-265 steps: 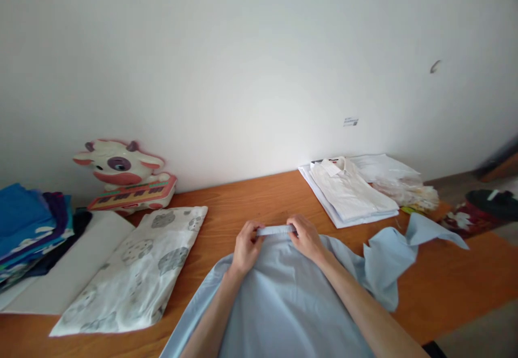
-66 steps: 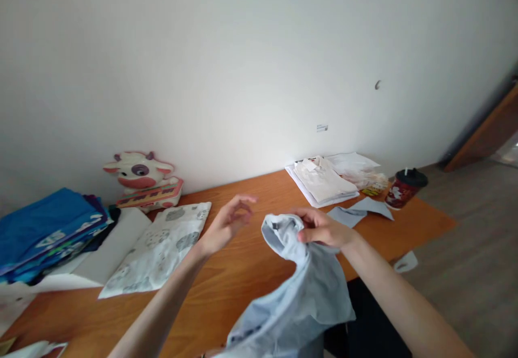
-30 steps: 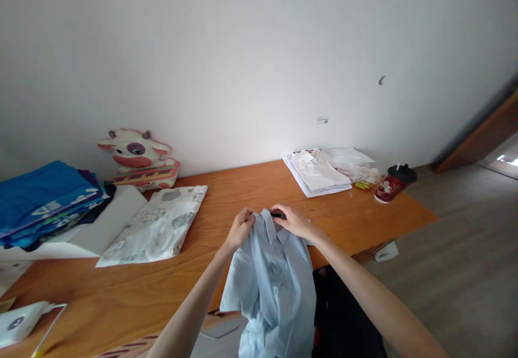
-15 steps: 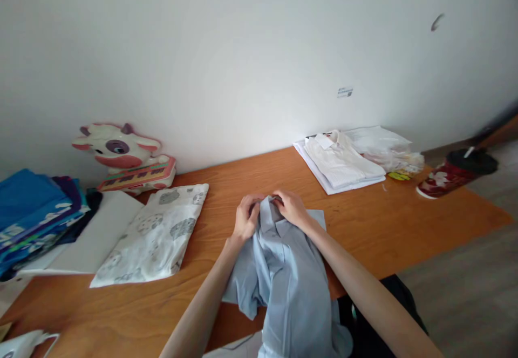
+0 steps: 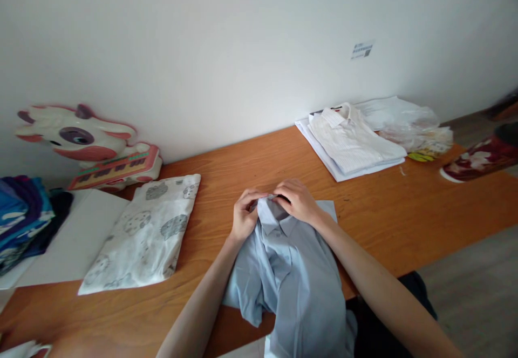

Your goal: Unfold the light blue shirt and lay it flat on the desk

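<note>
A light blue-grey shirt (image 5: 299, 271) lies buttoned side up on the wooden table, its lower part hanging over the front edge toward me. Its collar stands raised between my hands. My left hand (image 5: 245, 215) pinches the collar's left end, thumb and fingers together. On the other side, my right hand (image 5: 295, 200) has its fingers closed on the collar's right part. A corner of a flat, pale sheet or cloth shows beneath the shirt at the right.
White patterned cloth (image 5: 141, 234), cow-shaped toy keyboard (image 5: 117, 171) and dark blue folded clothes (image 5: 24, 217) are at the left. Folded white shirts (image 5: 356, 142), a plastic bag (image 5: 416, 128) and a red cup (image 5: 481, 155) are at the right. A wall stands behind.
The view has moved closer and shifted, so the toy sits further left and the cup further right. Both hands still hold the collar, the right hand's fingers slightly more curled over it.
</note>
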A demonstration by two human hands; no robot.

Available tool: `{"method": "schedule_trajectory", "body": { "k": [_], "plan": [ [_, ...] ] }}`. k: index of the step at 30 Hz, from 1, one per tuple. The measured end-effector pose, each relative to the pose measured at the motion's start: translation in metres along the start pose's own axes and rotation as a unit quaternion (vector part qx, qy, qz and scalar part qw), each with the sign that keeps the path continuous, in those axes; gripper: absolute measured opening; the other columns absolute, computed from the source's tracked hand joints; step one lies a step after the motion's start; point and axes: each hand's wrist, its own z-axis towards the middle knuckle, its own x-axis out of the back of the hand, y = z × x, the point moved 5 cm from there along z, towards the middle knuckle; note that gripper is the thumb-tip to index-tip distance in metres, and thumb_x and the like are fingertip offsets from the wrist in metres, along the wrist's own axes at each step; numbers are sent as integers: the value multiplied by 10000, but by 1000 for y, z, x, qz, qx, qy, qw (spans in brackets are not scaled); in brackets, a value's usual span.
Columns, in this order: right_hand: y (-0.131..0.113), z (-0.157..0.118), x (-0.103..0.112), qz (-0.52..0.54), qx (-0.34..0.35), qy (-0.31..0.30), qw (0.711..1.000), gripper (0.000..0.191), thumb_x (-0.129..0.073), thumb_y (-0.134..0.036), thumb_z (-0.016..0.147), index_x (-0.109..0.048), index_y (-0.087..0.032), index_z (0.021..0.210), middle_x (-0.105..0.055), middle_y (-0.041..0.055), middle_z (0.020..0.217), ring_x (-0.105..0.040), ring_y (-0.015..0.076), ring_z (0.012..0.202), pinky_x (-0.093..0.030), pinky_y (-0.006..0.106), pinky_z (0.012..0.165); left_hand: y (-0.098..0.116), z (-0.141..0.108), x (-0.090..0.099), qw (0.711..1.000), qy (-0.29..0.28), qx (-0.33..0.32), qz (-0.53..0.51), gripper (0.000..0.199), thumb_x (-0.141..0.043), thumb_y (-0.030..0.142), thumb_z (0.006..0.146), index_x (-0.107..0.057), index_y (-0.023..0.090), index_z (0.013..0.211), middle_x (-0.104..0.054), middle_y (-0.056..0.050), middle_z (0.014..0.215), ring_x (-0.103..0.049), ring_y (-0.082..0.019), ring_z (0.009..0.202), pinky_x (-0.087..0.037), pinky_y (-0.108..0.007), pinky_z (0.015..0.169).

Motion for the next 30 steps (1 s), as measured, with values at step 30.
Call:
{"method": "schedule_trajectory", "body": {
  "k": [30],
  "plan": [
    [-6, -2, 6, -4, -15, 51, 999, 145, -563, -267, 1080, -704, -244, 1056, -739, 54, 994, -642, 235, 976, -451, 385, 941, 1, -5, -5, 999, 23, 27, -22, 262, -694, 387, 943, -722, 224, 1147, -746, -102, 1179, -702, -260, 1104, -558, -401, 974]
  ]
}}
